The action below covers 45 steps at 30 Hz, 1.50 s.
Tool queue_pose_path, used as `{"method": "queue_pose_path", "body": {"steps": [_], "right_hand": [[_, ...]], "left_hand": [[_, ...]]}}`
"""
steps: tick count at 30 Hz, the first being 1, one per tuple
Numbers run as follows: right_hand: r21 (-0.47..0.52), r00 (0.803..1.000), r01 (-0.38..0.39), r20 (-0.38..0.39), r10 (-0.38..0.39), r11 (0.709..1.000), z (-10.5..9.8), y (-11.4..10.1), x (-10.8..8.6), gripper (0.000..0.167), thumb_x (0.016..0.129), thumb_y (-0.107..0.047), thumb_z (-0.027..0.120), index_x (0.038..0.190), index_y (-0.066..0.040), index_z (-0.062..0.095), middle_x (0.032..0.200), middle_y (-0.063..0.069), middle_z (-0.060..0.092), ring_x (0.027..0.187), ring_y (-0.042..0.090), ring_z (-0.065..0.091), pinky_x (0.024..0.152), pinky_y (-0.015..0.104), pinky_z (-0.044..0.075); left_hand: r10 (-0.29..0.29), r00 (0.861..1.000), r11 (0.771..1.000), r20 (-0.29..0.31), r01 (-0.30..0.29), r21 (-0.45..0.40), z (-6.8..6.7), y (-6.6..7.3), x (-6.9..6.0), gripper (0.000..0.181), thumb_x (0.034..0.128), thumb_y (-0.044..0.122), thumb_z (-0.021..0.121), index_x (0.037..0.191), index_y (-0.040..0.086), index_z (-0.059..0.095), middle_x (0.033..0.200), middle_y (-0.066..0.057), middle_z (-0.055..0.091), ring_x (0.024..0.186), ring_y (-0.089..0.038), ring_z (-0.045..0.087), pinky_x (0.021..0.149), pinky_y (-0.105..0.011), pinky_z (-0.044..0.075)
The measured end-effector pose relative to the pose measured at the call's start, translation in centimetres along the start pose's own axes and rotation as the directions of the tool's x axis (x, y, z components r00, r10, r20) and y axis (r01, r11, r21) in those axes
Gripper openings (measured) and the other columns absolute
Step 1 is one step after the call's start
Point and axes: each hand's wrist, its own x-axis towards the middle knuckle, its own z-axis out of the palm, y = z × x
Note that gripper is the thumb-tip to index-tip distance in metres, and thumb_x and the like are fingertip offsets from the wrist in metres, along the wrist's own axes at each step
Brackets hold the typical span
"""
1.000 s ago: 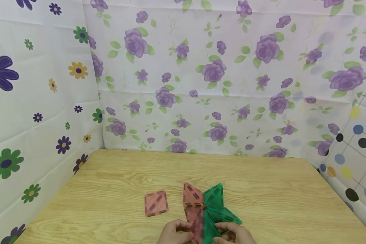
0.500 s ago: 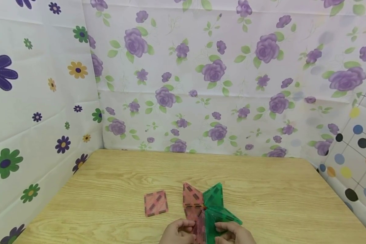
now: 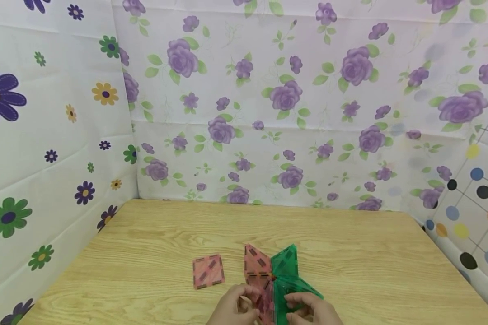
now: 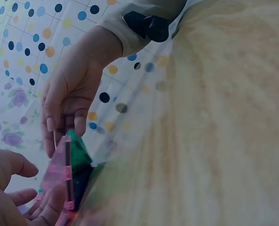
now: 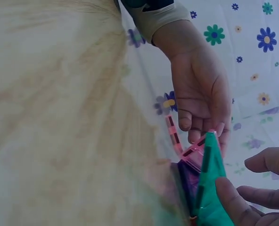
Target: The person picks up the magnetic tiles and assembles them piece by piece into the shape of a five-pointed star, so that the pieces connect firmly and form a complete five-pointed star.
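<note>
Translucent magnetic tiles form a star-like figure on the table, with pink tiles (image 3: 256,260) on its left and green tiles (image 3: 287,261) on its right. At the near end, a pink tile and a green tile lean up against each other. My left hand (image 3: 232,308) is beside the pink one; in the left wrist view its fingers (image 4: 51,207) touch the tile while the thumb stands apart. On the other side, my right hand (image 3: 315,309) has a fingertip against the raised green tile (image 5: 210,181), its thumb away from it. The hands partly hide the near tiles.
A loose pink square tile (image 3: 208,271) lies left of the figure on the wood-grain table (image 3: 146,239). Flower-print cloth (image 3: 244,104) hangs behind and at the left, dotted cloth (image 3: 480,216) at the right.
The raised pink and green tiles have come more upright against each other. My left hand has moved slightly left and its fingers have spread; the right hand has barely moved.
</note>
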Motion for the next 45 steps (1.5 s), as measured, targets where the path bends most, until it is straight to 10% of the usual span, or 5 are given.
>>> {"method": "queue_pose_path", "body": {"steps": [12, 21, 35, 45], "right_hand": [[-0.083, 0.981, 0.178, 0.091, -0.171, 0.980, -1.4, -3.3, 0.5, 0.039, 0.092, -0.022, 0.065, 0.123, 0.001, 0.060, 0.106, 0.010, 0.065, 0.079, 0.001, 0.058, 0.066, 0.021, 0.051], [-0.104, 0.961, 0.254, 0.140, -0.239, 0.962, -2.4, -6.9, 2.3, 0.041, 0.092, -0.022, 0.065, 0.125, 0.002, 0.058, 0.108, 0.016, 0.063, 0.077, 0.004, 0.060, 0.063, 0.022, 0.054], [-0.190, 0.943, 0.302, 0.205, -0.263, 0.934, -1.7, -11.7, 7.6, 0.032, 0.093, -0.020, 0.063, 0.122, -0.006, 0.061, 0.102, 0.008, 0.066, 0.083, 0.017, 0.064, 0.069, 0.031, 0.055], [-0.214, 0.938, 0.316, 0.219, -0.269, 0.925, 1.2, -11.9, 10.1, 0.034, 0.090, -0.019, 0.068, 0.119, -0.002, 0.063, 0.095, 0.007, 0.067, 0.077, 0.011, 0.062, 0.064, 0.023, 0.051]], "left_hand": [[0.110, 0.994, 0.965, 0.023, -0.113, 0.235, -3.0, 3.6, 0.0, 0.034, 0.0927, 0.021, 0.064, 0.122, 0.005, 0.057, 0.119, -0.016, 0.054, 0.082, -0.007, 0.054, 0.068, -0.020, 0.046], [0.219, 0.975, 0.894, -0.048, -0.180, 0.411, -5.8, 4.7, 0.4, 0.041, 0.0884, 0.022, 0.070, 0.124, 0.004, 0.057, 0.115, -0.014, 0.057, 0.081, -0.003, 0.055, 0.069, -0.018, 0.047], [0.214, 0.971, 0.797, -0.103, -0.113, 0.593, -11.3, 3.4, 1.4, 0.046, 0.0821, 0.020, 0.076, 0.122, 0.005, 0.058, 0.114, -0.016, 0.059, 0.098, -0.027, 0.057, 0.070, -0.025, 0.050], [0.162, 0.986, 0.691, -0.028, -0.093, 0.717, -13.8, 1.7, 1.7, 0.065, 0.0741, 0.020, 0.083, 0.131, 0.005, 0.054, 0.126, -0.016, 0.054, 0.112, -0.033, 0.052, 0.088, -0.049, 0.050]]}}
